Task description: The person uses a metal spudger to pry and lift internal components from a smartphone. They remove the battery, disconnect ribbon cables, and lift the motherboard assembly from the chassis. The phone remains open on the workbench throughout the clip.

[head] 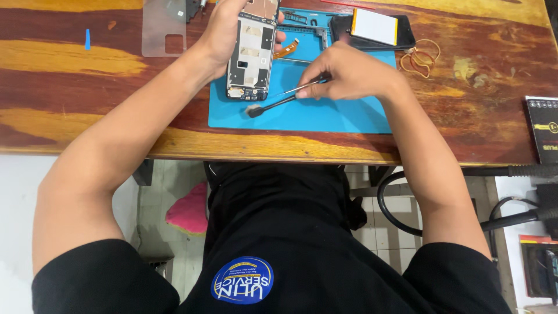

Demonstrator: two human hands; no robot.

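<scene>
An opened phone frame (251, 55) with its inner boards showing stands tilted on the blue work mat (337, 116). My left hand (224, 32) grips its upper left edge. My right hand (349, 72) rests on the mat just right of the phone and is closed around a thin metal tool (288, 91) and a black-handled brush (270, 106); both tips point left toward the phone's lower end. An orange flex cable (288, 48) lies on the mat beside the phone.
A phone battery (375, 26) lies on a black phone panel (407, 35) at the mat's far right. Rubber bands (421, 57) sit on the wooden table. A clear phone case (164, 26) lies at far left, a black box (543, 128) at right.
</scene>
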